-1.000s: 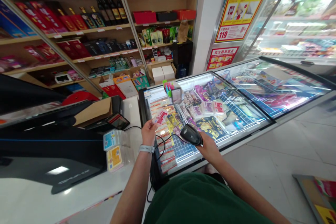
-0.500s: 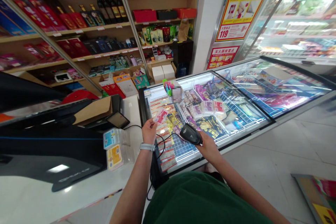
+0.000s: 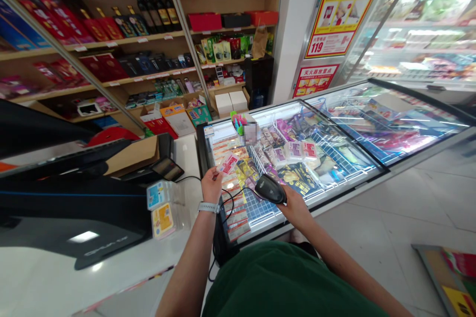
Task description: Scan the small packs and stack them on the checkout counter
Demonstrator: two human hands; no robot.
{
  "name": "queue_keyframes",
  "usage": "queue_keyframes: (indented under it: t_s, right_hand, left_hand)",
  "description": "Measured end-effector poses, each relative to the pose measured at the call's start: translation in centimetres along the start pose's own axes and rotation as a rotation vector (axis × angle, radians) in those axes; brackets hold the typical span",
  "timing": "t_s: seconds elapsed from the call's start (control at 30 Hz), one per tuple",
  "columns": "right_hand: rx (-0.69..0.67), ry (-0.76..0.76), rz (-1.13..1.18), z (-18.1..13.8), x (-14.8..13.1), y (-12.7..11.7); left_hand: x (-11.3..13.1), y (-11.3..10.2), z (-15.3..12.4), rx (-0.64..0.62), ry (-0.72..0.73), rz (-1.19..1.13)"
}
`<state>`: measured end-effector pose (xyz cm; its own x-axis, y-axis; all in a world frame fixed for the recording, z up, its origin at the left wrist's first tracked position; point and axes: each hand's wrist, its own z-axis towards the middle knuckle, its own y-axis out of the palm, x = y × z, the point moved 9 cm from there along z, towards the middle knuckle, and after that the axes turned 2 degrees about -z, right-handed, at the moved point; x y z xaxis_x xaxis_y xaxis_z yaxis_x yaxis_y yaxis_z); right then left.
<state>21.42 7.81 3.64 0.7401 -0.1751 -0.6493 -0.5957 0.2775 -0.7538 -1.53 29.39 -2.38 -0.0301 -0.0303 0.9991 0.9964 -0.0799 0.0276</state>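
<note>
In the left hand point(image 3: 211, 186), one red-and-white packet point(image 3: 228, 164) is pinched, and in the right hand point(image 3: 295, 206) one black scanner point(image 3: 269, 188) is gripped, whose cord point(image 3: 233, 202), if pulled, could be snagged on the wristwatch point(image 3: 208, 207).

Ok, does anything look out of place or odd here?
One thing: a pixelated patch near the far edge of the freezer, probably image editing, since its blocky squares hide what's beneath. I see no spill or damage.

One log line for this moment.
left hand: holds pink-and-white packet | right hand: holds black scanner | below: glass-topped freezer | counter: blue-labelled box, yellow-labelled box
</note>
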Motion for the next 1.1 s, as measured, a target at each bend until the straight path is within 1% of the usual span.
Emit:
queue_keyframes:
  t_s: [0.33, 0.57, 0.87, 1.1]
  right_hand:
    - [-0.007, 0.03, -0.001, -0.3, 0.49, 0.1]
    - [-0.009, 0.033, -0.002, -0.35, 0.68, 0.25]
    - [-0.016, 0.025, -0.006, -0.32, 0.78, 0.39]
    - [-0.01, 0.033, -0.01, -0.28, 0.73, 0.35]
  left_hand:
    - [0.03, -0.01, -0.14, 0.001, 0.007, 0.033]
    - [-0.46, -0.23, 0.02, 0.004, 0.012, 0.038]
    - [0.12, -0.18, -0.19, 0.009, 0.004, 0.036]
    - [0.02, 0.03, -0.05, 0.001, -0.003, 0.02]
